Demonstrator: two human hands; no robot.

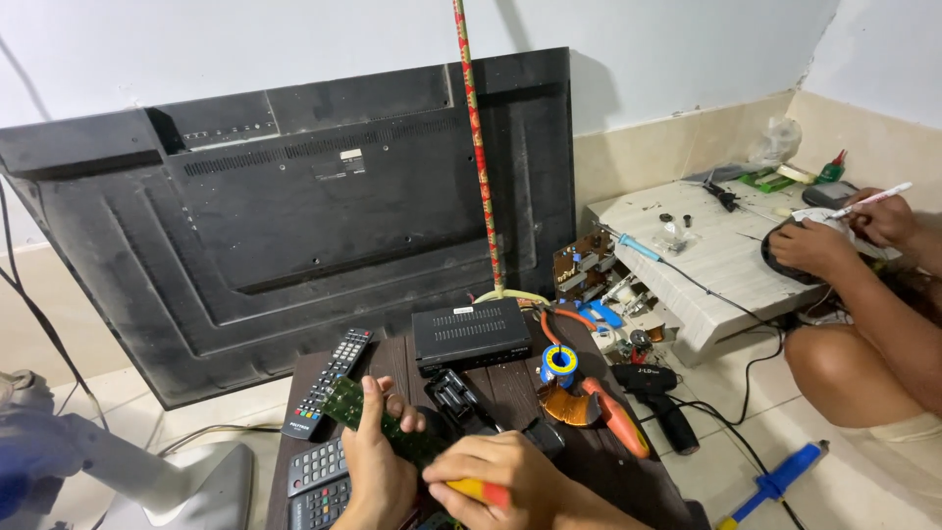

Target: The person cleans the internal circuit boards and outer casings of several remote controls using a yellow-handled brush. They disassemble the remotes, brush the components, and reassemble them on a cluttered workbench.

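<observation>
Your left hand (378, 461) fingers grip the green circuit board (378, 420), long axis slanting up-left; your right hand (510, 476), just right, closes on a yellow-red tool (478, 489).

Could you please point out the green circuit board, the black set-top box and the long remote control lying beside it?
green circuit board (345, 400), head view, on its upper bare end above the left hand.
black set-top box (471, 332), head view, middle of its top.
long remote control (330, 381), head view, on its keypad.
</observation>
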